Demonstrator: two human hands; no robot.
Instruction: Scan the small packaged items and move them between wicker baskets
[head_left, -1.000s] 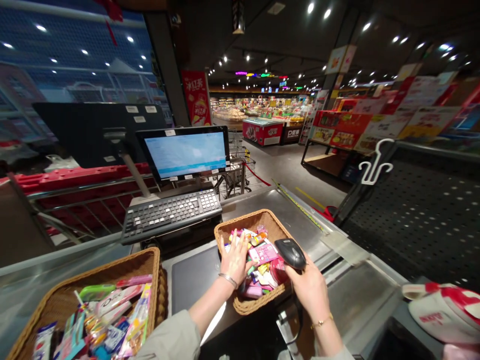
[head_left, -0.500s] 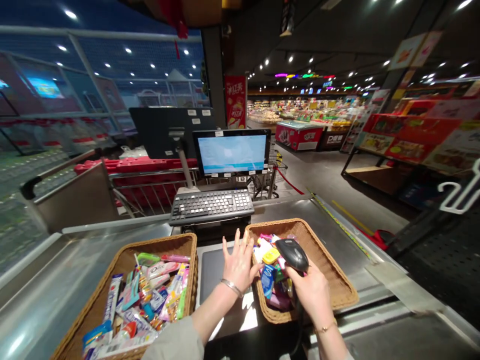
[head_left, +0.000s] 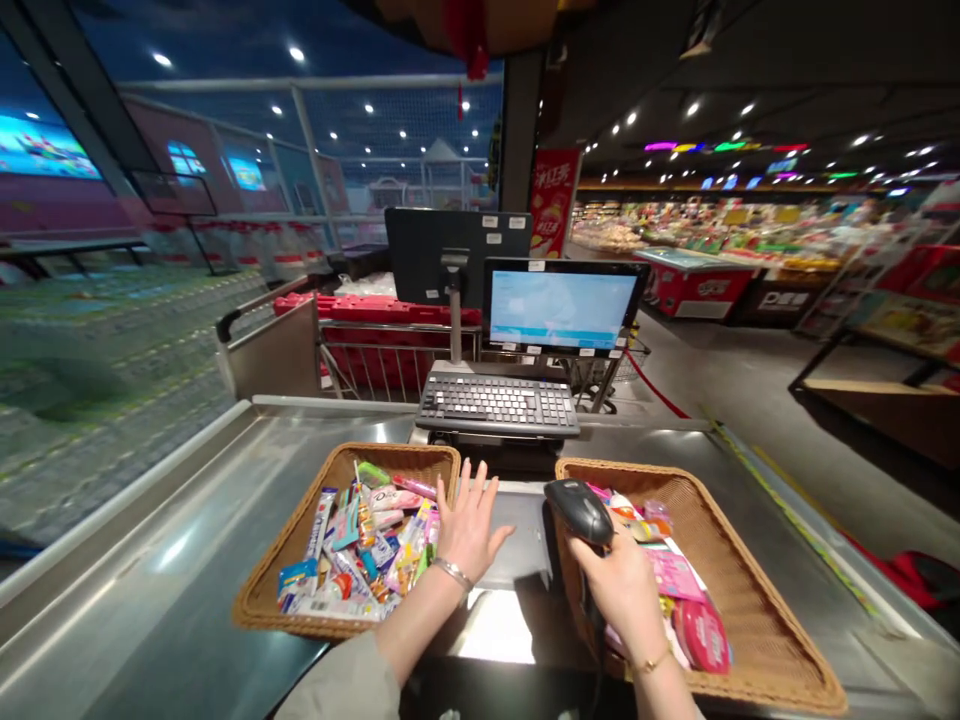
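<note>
My left hand (head_left: 469, 522) is open with fingers spread, hovering at the right rim of the left wicker basket (head_left: 277, 580), which is full of small colourful snack packets (head_left: 360, 545). A bracelet sits on that wrist. My right hand (head_left: 619, 585) grips a black handheld barcode scanner (head_left: 579, 510) over the left rim of the right wicker basket (head_left: 765, 620). That basket holds several pink and red packets (head_left: 679, 590). Between the baskets lies a flat dark scanner plate (head_left: 517, 530).
A keyboard (head_left: 499, 403) and lit monitor (head_left: 562, 308) stand behind the baskets on the steel checkout counter (head_left: 172, 560). Red shopping baskets (head_left: 375, 310) are stacked behind a rail. Store aisles and a freezer (head_left: 690, 280) lie to the right.
My view has swung left. My left hand has left the right basket and crossed to the left basket's rim, fingers spread. My right hand keeps the scanner.
</note>
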